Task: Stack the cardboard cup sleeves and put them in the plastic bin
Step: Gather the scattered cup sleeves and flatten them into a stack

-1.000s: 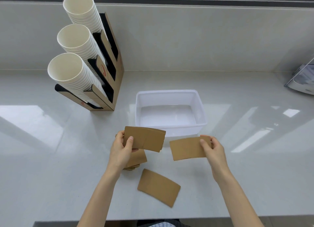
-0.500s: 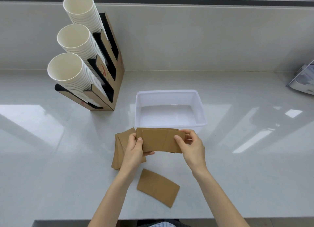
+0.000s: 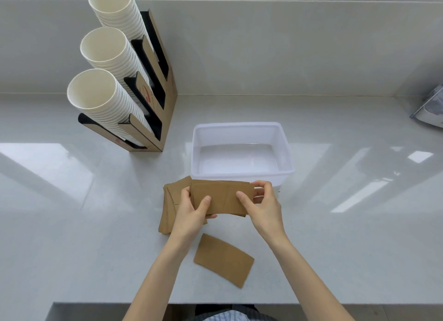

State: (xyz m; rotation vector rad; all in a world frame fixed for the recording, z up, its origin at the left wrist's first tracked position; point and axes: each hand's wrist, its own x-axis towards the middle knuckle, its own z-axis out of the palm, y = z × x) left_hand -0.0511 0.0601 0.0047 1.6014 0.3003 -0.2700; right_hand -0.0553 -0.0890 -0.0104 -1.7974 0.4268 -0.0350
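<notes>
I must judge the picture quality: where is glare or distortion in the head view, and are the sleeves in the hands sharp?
Head view: bright window reflections streak the glossy counter on both sides; wide-angle distortion makes the cup stacks lean outward; the held sleeves, left hand and right hand look sharp; the plastic bin floor shows mild glare.

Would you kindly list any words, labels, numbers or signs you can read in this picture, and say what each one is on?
None can be read.
Cup rack: red marks on its brown panels, too blurred and partly hidden to read.
Lowest stack of paper cups: a faint grey print near its base, too small to read.
Cardboard sleeves, plastic bin: no text visible.
</notes>
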